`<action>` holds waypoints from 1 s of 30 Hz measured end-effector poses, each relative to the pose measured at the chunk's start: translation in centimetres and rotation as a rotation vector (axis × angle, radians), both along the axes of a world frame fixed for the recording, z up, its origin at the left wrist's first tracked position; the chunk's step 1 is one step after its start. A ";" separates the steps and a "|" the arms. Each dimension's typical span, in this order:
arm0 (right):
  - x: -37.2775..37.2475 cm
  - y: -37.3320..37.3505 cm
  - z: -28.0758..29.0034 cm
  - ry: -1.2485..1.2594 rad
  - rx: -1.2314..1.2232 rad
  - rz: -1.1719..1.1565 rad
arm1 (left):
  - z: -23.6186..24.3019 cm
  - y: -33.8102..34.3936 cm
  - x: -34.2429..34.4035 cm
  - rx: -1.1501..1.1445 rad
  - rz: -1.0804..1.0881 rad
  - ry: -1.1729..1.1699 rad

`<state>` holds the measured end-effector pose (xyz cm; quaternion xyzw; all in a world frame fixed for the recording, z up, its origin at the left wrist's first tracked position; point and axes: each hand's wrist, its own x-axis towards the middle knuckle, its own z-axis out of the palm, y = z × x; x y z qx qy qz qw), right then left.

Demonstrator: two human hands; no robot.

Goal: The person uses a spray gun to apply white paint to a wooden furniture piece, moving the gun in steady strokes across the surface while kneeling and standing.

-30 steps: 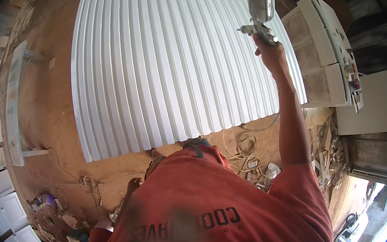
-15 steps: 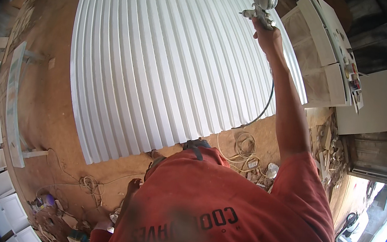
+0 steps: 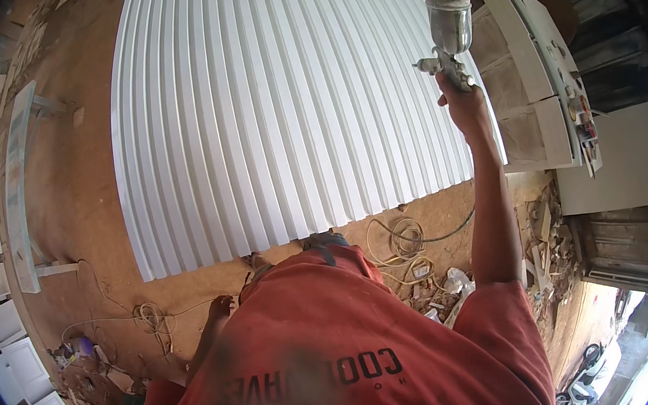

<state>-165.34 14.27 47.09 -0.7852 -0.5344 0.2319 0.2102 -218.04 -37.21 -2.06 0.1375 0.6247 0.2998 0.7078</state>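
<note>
My right hand is closed around the grip of a metal spray gun, my arm stretched out to the far right. On top of the gun sits a silvery paint cup. The gun is over the right edge of a large white corrugated metal sheet, its nozzle pointing left across the ribs. A dark hose shows below my right forearm. My left hand hangs low beside my body, small and partly in shadow; its fingers look loosely apart, and I see nothing in them.
Coiled pale hose and scattered debris lie right of my feet. Another cable coil is at left. A long pale bench stands left, and white panels are at right. Beyond the opening is a motorbike.
My right hand and the spray gun have come nearer and slightly to the right. The dark hose has swung rightward, off the sheet. My left hand stays at my side.
</note>
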 end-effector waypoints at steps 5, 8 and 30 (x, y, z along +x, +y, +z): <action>0.8 5.0 -2.9 0.002 0.090 -0.106 | 3.5 1.0 0.4 -0.049 -0.113 0.220; 1.4 5.7 -2.7 0.020 0.144 -0.139 | 10.1 4.4 3.1 -0.128 -0.293 0.456; 6.0 -0.1 -2.2 -0.009 0.059 -0.147 | 5.2 3.2 0.1 -0.103 -0.223 0.315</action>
